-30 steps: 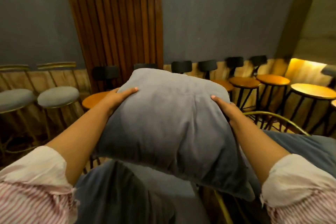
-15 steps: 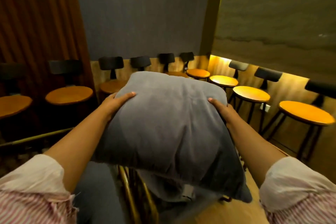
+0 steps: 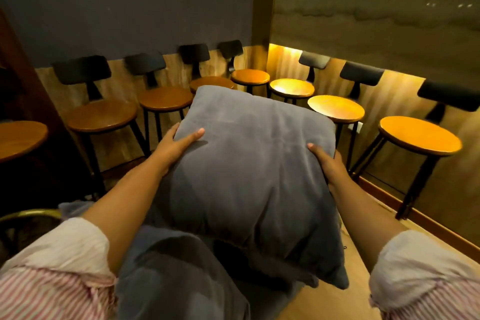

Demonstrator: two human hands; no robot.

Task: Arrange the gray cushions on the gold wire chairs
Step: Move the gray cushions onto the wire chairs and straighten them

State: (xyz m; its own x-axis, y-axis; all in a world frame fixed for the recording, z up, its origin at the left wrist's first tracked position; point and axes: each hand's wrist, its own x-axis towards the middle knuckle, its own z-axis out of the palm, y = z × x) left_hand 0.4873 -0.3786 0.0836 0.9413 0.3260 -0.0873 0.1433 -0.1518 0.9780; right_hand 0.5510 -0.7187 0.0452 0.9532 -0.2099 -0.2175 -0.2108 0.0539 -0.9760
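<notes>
Cushion (image 3: 249, 171) clamped between my left hand (image 3: 174, 148) and right hand (image 3: 327, 163), unplaced; more cushions (image 3: 179, 275) below grip, gold chair rim (image 3: 28, 214) left.

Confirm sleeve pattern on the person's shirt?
Pink-and-white thin stripes on the sleeve, cuffs plain white; head view.

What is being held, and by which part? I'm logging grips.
A gray cushion, gripped at its opposite side edges by the left hand and right hand.
</notes>
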